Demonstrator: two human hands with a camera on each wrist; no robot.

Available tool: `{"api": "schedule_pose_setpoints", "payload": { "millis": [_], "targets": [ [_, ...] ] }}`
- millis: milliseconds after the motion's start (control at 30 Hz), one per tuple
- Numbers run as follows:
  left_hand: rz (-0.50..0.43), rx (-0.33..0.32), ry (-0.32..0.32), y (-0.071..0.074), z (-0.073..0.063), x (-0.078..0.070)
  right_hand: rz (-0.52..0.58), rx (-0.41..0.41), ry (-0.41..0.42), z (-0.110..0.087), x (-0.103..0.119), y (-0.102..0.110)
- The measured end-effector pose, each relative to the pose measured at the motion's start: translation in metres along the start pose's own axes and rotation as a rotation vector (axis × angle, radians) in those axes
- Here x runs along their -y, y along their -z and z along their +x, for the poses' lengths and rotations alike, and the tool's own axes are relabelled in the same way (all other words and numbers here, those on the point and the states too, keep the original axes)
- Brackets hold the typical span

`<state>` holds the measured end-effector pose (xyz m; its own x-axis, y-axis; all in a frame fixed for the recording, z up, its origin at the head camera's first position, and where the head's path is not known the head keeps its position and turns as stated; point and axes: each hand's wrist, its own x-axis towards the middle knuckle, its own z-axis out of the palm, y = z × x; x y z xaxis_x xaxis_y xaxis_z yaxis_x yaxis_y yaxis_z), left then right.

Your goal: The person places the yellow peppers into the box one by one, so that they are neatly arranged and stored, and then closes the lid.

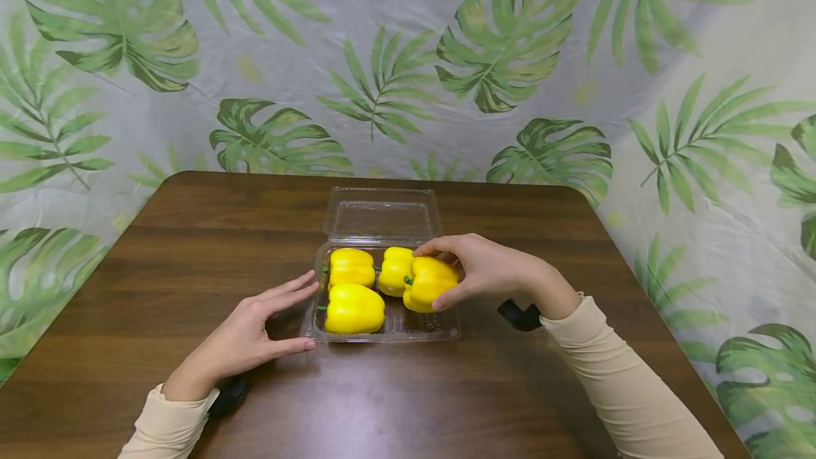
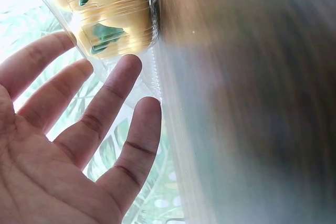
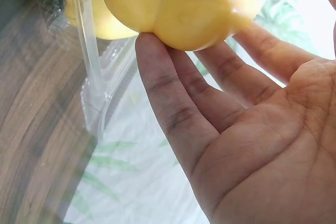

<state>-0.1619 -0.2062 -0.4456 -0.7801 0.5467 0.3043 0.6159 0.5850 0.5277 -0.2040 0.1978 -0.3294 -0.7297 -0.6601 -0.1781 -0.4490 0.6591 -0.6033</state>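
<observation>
A clear plastic clamshell container (image 1: 397,324) lies on the table with its lid laid back. Inside, two yellow bell peppers fill the left side: a front pepper (image 1: 354,309) and a back pepper (image 1: 352,268). Another yellow pepper (image 1: 394,272) is at the back right. My right hand (image 1: 494,268) grips a fourth yellow pepper (image 1: 428,286) between thumb and fingers, over the front right part of the container. In the right wrist view, fingertips meet that pepper's (image 3: 173,9) underside. My left hand (image 1: 255,328), fingers spread, rests along the container's left wall; green stems (image 2: 105,38) show through it.
The transparent lid (image 1: 382,214) lies toward the far edge of the brown wooden table (image 1: 210,232). Behind hangs a grey cloth (image 1: 395,34) with green leaf prints. A dark strap (image 1: 519,316) is on the right wrist.
</observation>
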Motion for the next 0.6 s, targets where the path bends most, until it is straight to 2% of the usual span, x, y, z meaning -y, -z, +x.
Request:
{"api": "schedule_pose_setpoints", "payload": {
  "millis": [600],
  "targets": [
    [-0.012, 0.013, 0.005, 0.002, 0.001, 0.0, -0.085, 0.03, 0.04, 0.012, 0.008, -0.008]
  ]
}}
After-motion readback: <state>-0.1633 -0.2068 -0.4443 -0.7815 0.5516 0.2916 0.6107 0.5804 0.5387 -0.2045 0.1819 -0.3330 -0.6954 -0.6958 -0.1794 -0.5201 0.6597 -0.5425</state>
